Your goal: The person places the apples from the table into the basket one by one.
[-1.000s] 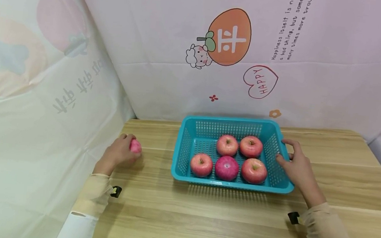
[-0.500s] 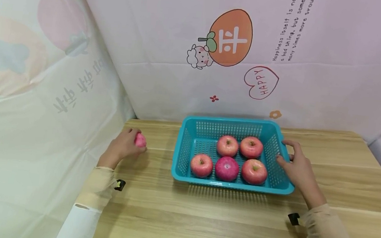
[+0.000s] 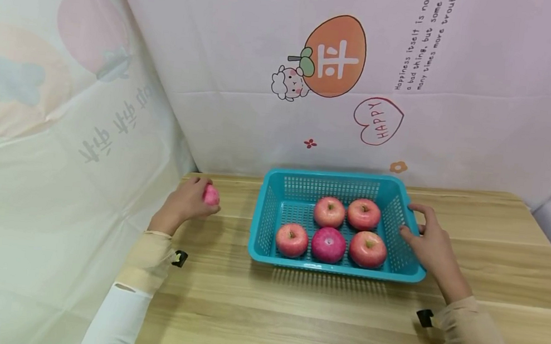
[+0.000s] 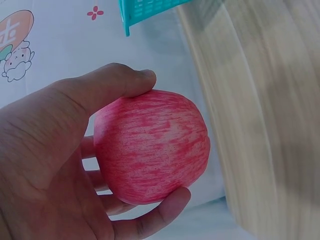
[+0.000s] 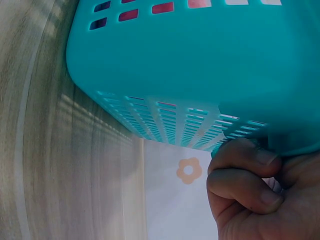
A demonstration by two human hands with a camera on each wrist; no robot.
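Observation:
My left hand (image 3: 188, 201) holds a pink-red apple (image 4: 152, 147) at the left of the table, its thumb and fingers wrapped around the fruit. In the left wrist view the apple looks raised off the wood. A turquoise plastic basket (image 3: 258, 215) stands at the table's middle, toward the back. My right hand (image 3: 430, 241) grips the basket's right rim, and the right wrist view shows curled fingers (image 5: 242, 160) under that rim. Several apples lie inside: two behind, and in front a left apple (image 3: 292, 240), a darker magenta apple (image 3: 328, 245) and a right apple (image 3: 368, 249).
The wooden table (image 3: 290, 319) reaches back to a white printed cloth (image 3: 229, 128) hanging behind it. Another pale cloth (image 3: 115, 205) hangs close along the left side, near my left arm. Bare wood lies between my left hand and the basket.
My left hand has moved up and to the right in the head view, carrying the apple from the table's left edge. My right hand and the basket stay put.

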